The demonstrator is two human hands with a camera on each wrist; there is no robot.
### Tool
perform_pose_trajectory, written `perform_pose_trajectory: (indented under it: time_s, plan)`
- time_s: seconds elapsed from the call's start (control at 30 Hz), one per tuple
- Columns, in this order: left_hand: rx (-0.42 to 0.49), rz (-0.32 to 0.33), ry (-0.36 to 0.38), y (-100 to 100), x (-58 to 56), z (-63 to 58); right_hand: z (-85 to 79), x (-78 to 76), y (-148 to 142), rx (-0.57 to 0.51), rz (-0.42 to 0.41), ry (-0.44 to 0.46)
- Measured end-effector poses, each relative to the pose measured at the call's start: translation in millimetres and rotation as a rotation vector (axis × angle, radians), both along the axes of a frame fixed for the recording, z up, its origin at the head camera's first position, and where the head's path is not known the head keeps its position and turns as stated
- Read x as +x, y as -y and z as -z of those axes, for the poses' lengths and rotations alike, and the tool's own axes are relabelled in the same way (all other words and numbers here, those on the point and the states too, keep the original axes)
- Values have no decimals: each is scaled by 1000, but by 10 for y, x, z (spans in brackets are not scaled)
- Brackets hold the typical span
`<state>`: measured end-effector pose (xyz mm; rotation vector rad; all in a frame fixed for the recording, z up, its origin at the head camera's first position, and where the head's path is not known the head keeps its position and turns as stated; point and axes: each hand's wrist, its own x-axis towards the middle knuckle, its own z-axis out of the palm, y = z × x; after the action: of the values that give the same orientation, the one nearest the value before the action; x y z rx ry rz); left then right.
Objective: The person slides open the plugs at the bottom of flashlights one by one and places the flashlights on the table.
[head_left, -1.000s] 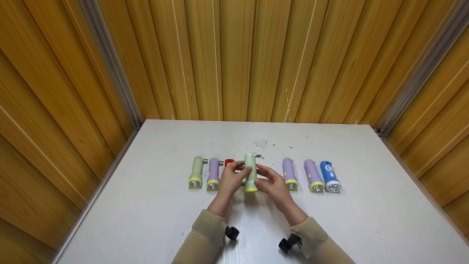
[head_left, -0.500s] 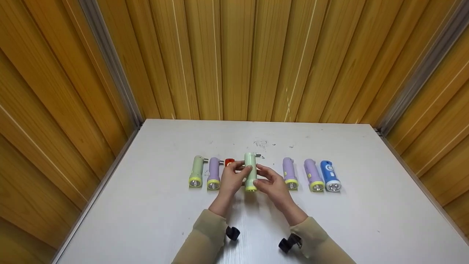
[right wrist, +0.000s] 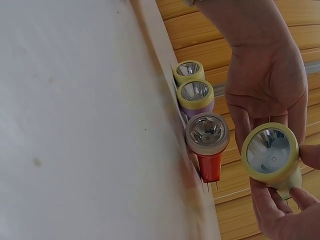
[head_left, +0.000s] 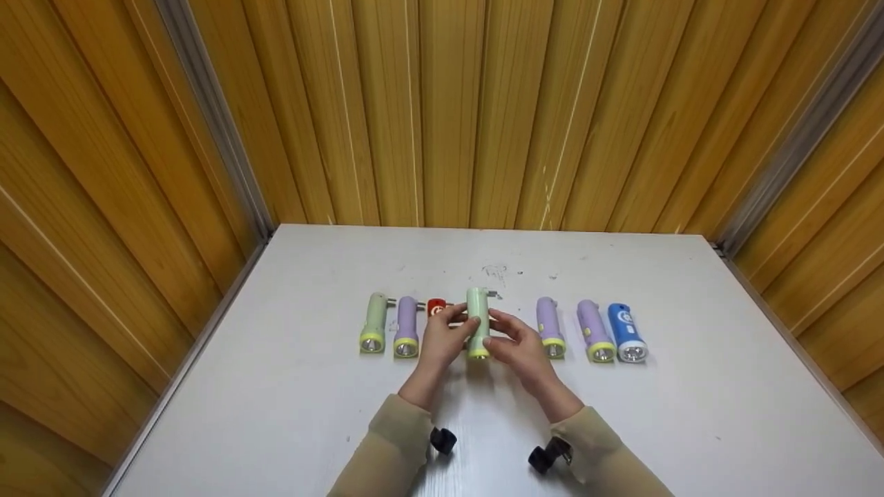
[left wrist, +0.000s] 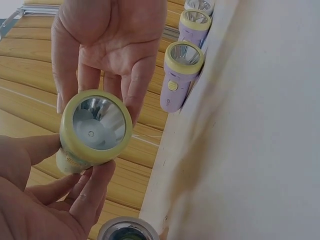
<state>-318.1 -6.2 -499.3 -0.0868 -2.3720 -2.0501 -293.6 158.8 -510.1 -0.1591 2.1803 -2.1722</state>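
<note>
Both hands hold a pale green flashlight (head_left: pixel 477 309) with a yellow rim, raised above the table. Metal plug prongs (head_left: pixel 492 295) stick out near its tail end. My left hand (head_left: pixel 442 339) grips the body from the left, thumb across the front. My right hand (head_left: pixel 519 346) holds it lower down, thumb near the yellow rim. The clear lens (left wrist: pixel 99 123) faces the left wrist camera, and that same lens (right wrist: pixel 268 151) shows in the right wrist view. Just behind my left hand lies a red flashlight (head_left: pixel 436 304), partly covered by that hand.
A green flashlight (head_left: pixel 373 322) and a purple flashlight (head_left: pixel 406 326) lie at the left, prongs out. On the right are two purple flashlights (head_left: pixel 548 322) and a blue flashlight (head_left: pixel 626 328). All rest on the white table (head_left: pixel 276 414), with wood-panelled walls (head_left: pixel 442 117) around it.
The head view has shifted slightly. Both hands keep hold of the pale green flashlight, whose yellow-rimmed end has tipped a little so a bit more of its front shows.
</note>
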Motion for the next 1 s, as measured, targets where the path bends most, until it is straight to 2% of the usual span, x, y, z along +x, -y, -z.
perform_pose_trajectory:
  time_s: [0.33,0.5,0.63,0.8,1.0]
  plan:
    - [-44,17,-73,-20,-23,16,3,-182,-2,-14,27,62]
    - [-80,17,-76,-41,-25,34,21,-259,18,-39,44,106]
    - [-159,11,-54,-75,-42,25,49,-312,21,-46,43,144]
    - [-330,19,-26,-147,-76,-23,107,-380,8,-66,21,166]
    - [-459,11,-53,-237,-110,-9,171,-442,9,-88,-5,187]
